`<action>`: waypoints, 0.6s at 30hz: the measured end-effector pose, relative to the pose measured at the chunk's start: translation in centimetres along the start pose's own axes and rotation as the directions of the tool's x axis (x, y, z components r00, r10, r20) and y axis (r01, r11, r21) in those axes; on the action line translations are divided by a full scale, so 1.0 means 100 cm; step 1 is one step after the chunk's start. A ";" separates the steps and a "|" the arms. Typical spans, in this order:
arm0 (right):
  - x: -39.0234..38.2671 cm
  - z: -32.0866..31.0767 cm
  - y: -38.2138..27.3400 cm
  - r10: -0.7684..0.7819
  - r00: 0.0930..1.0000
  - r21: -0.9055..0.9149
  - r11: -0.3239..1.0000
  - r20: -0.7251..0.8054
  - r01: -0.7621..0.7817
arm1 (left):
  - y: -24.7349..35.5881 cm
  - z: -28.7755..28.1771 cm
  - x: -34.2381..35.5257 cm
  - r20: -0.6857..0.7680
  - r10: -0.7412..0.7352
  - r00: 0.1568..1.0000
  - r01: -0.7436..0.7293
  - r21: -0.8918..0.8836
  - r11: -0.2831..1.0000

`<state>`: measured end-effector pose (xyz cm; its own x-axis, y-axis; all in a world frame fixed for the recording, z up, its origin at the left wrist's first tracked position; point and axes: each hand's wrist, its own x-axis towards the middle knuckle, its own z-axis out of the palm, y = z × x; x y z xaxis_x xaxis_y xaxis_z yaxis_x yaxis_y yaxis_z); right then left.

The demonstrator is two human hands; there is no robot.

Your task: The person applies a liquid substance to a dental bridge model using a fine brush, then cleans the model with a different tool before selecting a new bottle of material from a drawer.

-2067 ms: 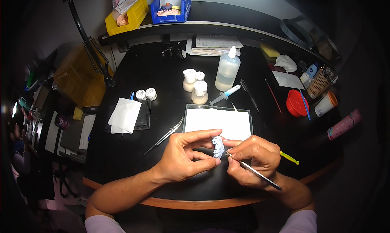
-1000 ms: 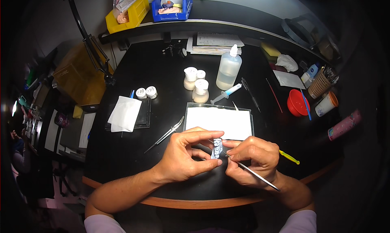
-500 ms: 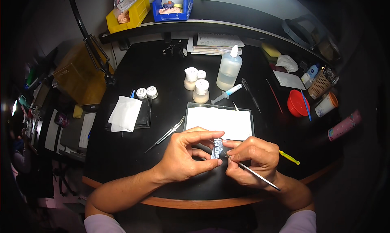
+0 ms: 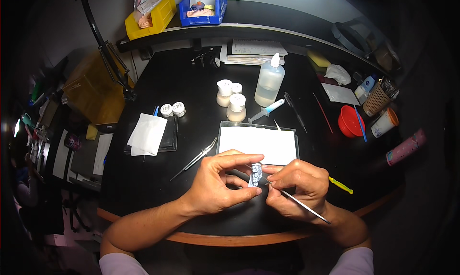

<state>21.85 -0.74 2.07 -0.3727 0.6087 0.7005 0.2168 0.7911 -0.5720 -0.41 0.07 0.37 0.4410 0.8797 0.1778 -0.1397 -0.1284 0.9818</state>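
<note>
Over the table (image 4: 249,220), near its front edge, the left hand (image 4: 213,186) holds one tooth model (image 4: 255,175) between its fingers, the right hand (image 4: 304,186) pinches one thin tool (image 4: 306,207); nearer the back edge stand three jars (image 4: 236,110)

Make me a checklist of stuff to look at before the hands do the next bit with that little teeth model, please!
1. Left hand has a good grip on the teeth model: ok, pinched between thumb and finger.
2. Right hand has the thin tool: ok, held like a pencil.
3. Tool tip touching the model: cannot tell, too small to see.
4. Tweezers out of the way: ok, lying left of the white sheet.
5. Clear bottle standing up: ok.
6. Syringe put away: not ok, it lies beside the bottle.
</note>
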 end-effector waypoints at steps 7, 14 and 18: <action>-0.001 0.001 0.000 0.006 1.000 -0.010 1.000 0.001 -0.006 | 0.001 0.001 0.000 -0.005 -0.001 1.000 0.001 -0.008 1.000; -0.002 0.002 -0.001 0.028 1.000 -0.040 0.999 -0.006 -0.028 | 0.001 0.000 0.000 -0.007 -0.006 1.000 0.006 0.022 1.000; -0.001 0.004 0.000 0.014 1.000 -0.018 1.000 -0.023 -0.014 | 0.001 0.000 0.000 -0.004 -0.004 1.000 0.004 0.012 1.000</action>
<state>21.55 -0.79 1.85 -0.3491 0.6209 0.7019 0.2386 0.7832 -0.5741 -0.38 0.07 0.43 0.4379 0.8820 0.1741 -0.1273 -0.1309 0.9832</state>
